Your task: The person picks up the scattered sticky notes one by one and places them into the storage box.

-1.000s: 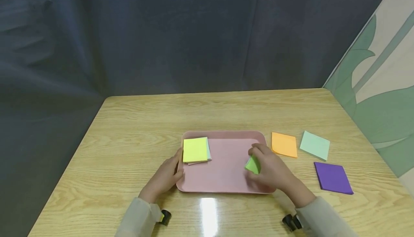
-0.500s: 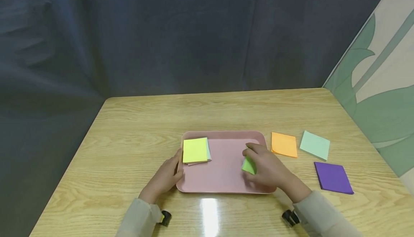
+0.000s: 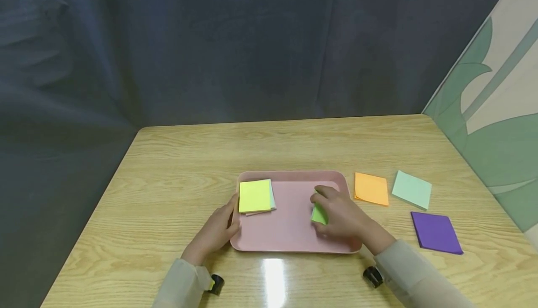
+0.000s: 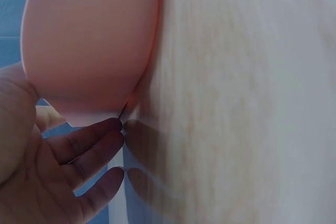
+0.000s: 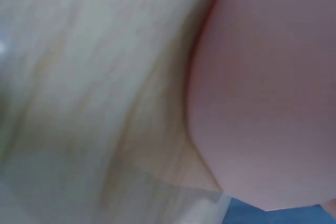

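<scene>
- I see the tray (image 3: 273, 242) on the table (image 3: 180, 158), its long near edge running left to right, with pink floor showing between the yellow pad (image 3: 254, 196) and my right hand (image 3: 342, 212)
- Wood surface runs from the tray's far rim to the dark curtain (image 3: 235, 46)
- My right hand reaches in over the tray's right edge, thumb and fingers pinching the green pad (image 3: 319, 214) in the tray's right half; I cannot tell whether the pad touches the floor below
- My left hand (image 3: 214, 228) sits at the tray's left edge, fingers fairly straight and a little spread, thumb at the rim
- The yellow pad lies by the left rim, paler edges peeking out beneath
- Outside the right rim, 3 more lie: the orange pad (image 3: 371, 189) closest, then the mint pad (image 3: 412, 190), with the purple pad (image 3: 437, 232) nearer me, beyond my right forearm
</scene>
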`<state>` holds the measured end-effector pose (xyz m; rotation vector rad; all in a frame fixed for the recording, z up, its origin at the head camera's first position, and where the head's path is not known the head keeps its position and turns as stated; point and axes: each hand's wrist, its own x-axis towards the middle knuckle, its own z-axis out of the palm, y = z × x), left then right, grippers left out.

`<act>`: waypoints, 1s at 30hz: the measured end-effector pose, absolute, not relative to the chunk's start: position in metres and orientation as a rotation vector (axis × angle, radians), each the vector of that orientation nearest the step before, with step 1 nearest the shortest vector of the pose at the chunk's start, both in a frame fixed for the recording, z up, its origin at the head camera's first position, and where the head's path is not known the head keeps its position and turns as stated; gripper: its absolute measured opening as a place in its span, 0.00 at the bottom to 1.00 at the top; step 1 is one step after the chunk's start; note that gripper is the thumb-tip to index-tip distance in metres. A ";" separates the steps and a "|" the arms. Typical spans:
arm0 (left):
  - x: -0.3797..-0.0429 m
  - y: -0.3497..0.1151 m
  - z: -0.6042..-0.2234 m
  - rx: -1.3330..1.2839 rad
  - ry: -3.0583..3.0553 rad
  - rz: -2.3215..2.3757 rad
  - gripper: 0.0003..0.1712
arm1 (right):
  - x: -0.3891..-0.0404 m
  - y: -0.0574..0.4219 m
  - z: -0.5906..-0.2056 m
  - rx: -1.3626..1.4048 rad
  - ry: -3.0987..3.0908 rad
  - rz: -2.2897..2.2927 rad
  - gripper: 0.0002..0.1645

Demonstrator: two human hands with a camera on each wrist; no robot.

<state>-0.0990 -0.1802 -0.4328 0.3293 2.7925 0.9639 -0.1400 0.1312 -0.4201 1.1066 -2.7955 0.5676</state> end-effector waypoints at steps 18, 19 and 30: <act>-0.099 -0.181 -0.433 0.311 2.775 1.001 0.40 | -0.153 0.130 -0.433 1.204 -2.880 0.478 0.26; -0.099 -0.181 -0.433 0.311 2.776 1.001 0.40 | -0.153 0.130 -0.434 1.205 -2.888 0.476 0.26; -0.100 -0.181 -0.434 0.300 2.765 1.007 0.40 | -0.155 0.131 -0.434 1.212 -2.952 0.521 0.27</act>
